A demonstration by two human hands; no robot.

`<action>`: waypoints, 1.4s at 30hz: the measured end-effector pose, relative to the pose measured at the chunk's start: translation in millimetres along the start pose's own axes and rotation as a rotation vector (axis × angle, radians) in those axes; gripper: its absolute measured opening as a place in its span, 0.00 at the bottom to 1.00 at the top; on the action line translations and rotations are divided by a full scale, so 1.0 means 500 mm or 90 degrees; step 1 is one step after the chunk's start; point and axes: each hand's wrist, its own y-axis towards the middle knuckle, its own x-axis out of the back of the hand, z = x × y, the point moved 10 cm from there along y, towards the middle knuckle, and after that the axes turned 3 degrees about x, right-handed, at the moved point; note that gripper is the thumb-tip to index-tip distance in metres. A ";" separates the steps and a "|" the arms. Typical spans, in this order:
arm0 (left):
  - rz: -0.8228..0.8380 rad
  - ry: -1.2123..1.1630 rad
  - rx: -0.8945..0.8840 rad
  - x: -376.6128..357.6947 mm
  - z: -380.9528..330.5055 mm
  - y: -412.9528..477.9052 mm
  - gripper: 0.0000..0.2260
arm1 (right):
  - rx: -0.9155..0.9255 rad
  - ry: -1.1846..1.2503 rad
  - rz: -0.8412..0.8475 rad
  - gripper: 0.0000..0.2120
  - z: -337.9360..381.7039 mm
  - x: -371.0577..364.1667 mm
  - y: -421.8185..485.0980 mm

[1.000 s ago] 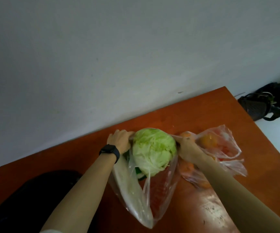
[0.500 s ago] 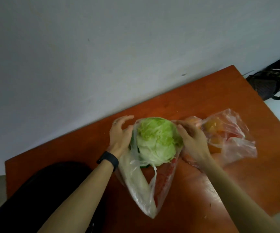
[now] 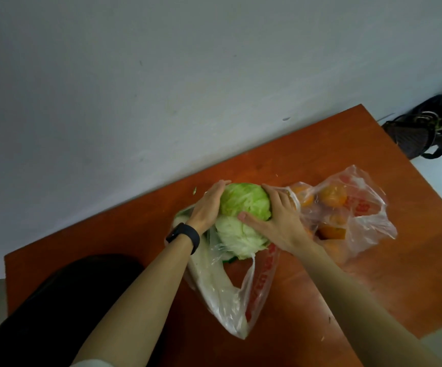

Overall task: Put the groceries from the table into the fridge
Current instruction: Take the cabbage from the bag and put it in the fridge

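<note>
both hands now off the bag [image 3: 243, 292], left hand [image 3: 207, 207] and right hand [image 3: 276, 219] fingers spread around cabbage [image 3: 243, 207]

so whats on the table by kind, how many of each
cabbage: 1, held between the left hand and right hand
plastic bags: 2, one under the cabbage, one with the oranges
oranges: at least 4 show through the bag, exact count unclear
total: at least 7
</note>
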 end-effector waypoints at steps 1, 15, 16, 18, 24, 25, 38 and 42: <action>0.016 -0.003 0.018 0.000 0.005 0.008 0.27 | 0.014 0.013 -0.025 0.49 -0.002 0.005 -0.008; 0.068 0.097 -0.104 -0.036 -0.055 -0.064 0.10 | 0.109 0.115 -0.146 0.50 -0.120 -0.023 -0.260; 0.072 0.156 -0.138 -0.048 -0.063 -0.076 0.09 | 0.107 0.133 -0.138 0.49 -0.127 -0.022 -0.273; 0.075 0.260 -0.208 -0.068 -0.081 -0.099 0.10 | 0.091 0.184 -0.116 0.47 -0.144 -0.019 -0.292; -0.015 0.632 -0.400 -0.081 -0.120 -0.143 0.14 | -0.007 0.172 -0.145 0.27 -0.138 0.043 -0.255; -0.046 0.672 -0.425 -0.072 -0.126 -0.146 0.13 | -0.012 0.170 -0.144 0.24 -0.120 0.052 -0.237; -0.070 0.595 -0.307 -0.047 -0.088 -0.046 0.10 | 0.155 -0.115 -0.160 0.32 -0.018 -0.045 -0.252; -0.102 0.644 -0.266 -0.027 -0.053 -0.024 0.11 | 0.182 -0.032 -0.163 0.32 -0.045 -0.035 -0.323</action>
